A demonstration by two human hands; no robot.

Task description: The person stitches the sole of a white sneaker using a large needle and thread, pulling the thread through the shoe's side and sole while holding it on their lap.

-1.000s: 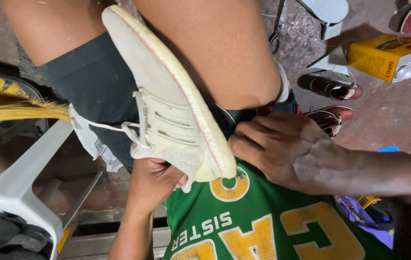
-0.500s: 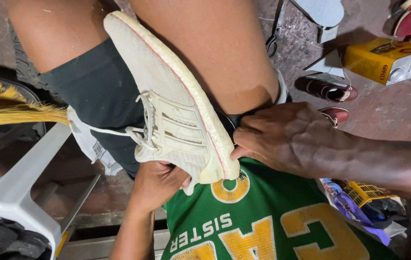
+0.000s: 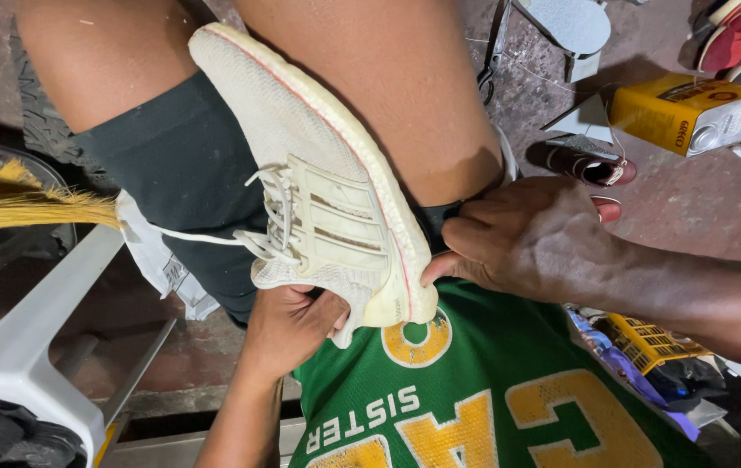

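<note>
From the camera on my head, looking down at my lap: I hold a white sneaker [image 3: 318, 186] between my knees, its sole edge turned up toward me and the toe pointing away. The heel end sits just above my green jersey [image 3: 492, 407]. My left hand [image 3: 288, 325] is under the heel and is closed around the back of the shoe, with the fingers going inside the opening. My right hand [image 3: 531, 238] is beside the sole near the heel; the thumb and fingertips [image 3: 436, 270] press on the foam edge, the hand is bent but not a fist, and it holds no tool that I can see. The white laces [image 3: 270, 221] hang loose to the left, over my dark shorts [image 3: 184, 182].

I think the step in hand is to check or press the sole edge at the heel, where it joins the upper. The next move, in my judgement, needs a firm hold from the left hand so the shoe does not twist, and careful pressing along the edge with the right one.

On the floor [image 3: 691, 186] to the right lie a yellow can [image 3: 687, 113] and other shoes [image 3: 591, 160].
</note>
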